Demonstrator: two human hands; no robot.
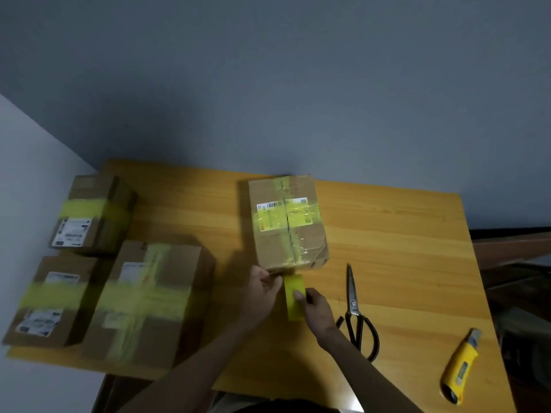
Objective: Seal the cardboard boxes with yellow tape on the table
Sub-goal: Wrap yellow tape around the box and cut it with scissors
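The step in hand is the taping of the cardboard box (pixel 287 222) that stands in the middle of the table (pixel 387 234). It already carries yellow tape along its top seam and across its label. A strip of yellow tape (pixel 293 305) runs from the near lower edge of this box toward the person, free of the wood as far as one can judge.

The right hand (pixel 317 310) pinches the strip, with the thumb lying on its upper face and the other fingers under or behind it. The left hand (pixel 264 289) is at the box's near edge, where the strip begins. Its fingers are bent, but it cannot be told whether they pinch the tape or only press against the cardboard.

The next move probably calls for pulling the strip tight, then cutting it or folding it under the box. The scissors (pixel 356 311) lie just beside the right hand, and a yellow utility knife (pixel 460 365) lies further right. Three taped boxes (pixel 146 296) stand at the left side, so the task seems nearly finished.
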